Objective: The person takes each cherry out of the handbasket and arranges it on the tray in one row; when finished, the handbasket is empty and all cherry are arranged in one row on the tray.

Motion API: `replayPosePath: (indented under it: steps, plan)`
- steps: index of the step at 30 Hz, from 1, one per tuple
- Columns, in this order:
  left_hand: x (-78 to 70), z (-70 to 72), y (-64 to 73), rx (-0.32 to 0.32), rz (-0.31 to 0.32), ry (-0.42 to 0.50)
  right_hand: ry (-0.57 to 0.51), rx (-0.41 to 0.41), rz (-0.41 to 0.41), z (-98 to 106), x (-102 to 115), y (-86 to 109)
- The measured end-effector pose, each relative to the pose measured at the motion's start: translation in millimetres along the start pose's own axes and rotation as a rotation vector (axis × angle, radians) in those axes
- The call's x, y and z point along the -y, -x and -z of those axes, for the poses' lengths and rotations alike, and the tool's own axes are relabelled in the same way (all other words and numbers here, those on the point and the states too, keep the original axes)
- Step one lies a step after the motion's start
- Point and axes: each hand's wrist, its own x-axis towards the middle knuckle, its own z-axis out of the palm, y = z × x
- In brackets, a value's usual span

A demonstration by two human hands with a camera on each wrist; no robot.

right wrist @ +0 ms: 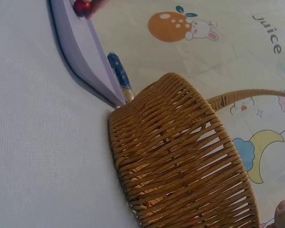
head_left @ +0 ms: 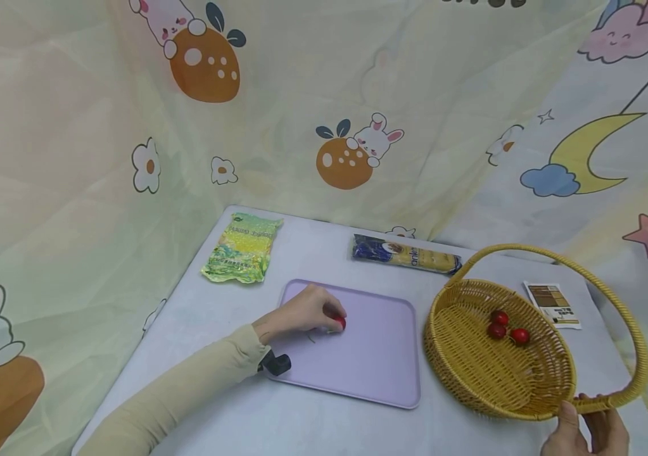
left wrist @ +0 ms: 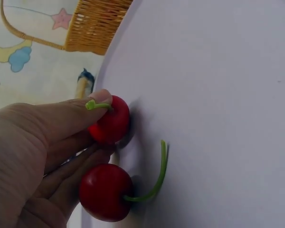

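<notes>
Over the lavender tray [head_left: 381,354], my left hand [head_left: 313,309] pinches a red cherry [left wrist: 116,122] between thumb and fingers. A second cherry [left wrist: 106,192] with a curved green stem lies on the tray, close beside those fingers; in the head view the hand mostly hides it. At the right, a wicker basket [head_left: 449,373] holds three dark red cherries [head_left: 520,336]. My right hand [head_left: 588,434] grips the basket where its handle meets the near rim, thumb on the near side. Only a fingertip of it shows at the right wrist view's edge.
A green and yellow packet [head_left: 242,248] lies behind the tray to the left. Behind it to the right is a blue and tan long packet [head_left: 406,253]. A small brown and white sachet [head_left: 553,305] lies beyond the basket. Patterned cloth hangs around the white table [head_left: 324,237].
</notes>
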Motion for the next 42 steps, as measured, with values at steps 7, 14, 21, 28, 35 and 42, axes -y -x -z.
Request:
replayPosePath:
  steps: [7,14,21,28,35,42]
  plan:
    - [-1.9,0.7,2.2,0.001,-0.004,-0.029,0.035,0.006,-0.009,1,4,2.4]
    - [-1.5,-0.1,3.2,-0.025,-0.032,-0.089,0.045,0.024,-0.014,4,4,4.6]
    - [-13.0,4.0,0.8,-0.022,-0.01,-0.037,0.028,0.025,0.008,6,3,2.8]
    - [-41.0,11.3,-18.9,0.003,-0.06,0.017,0.051,0.02,-0.001,6,6,2.9]
    - [-73.8,0.5,-55.1,0.042,-0.144,0.083,0.126,0.049,-0.066,6,11,3.0]
    - [-102.4,-23.3,-96.2,0.078,-0.131,0.22,0.11,0.06,-0.052,9,11,5.4]
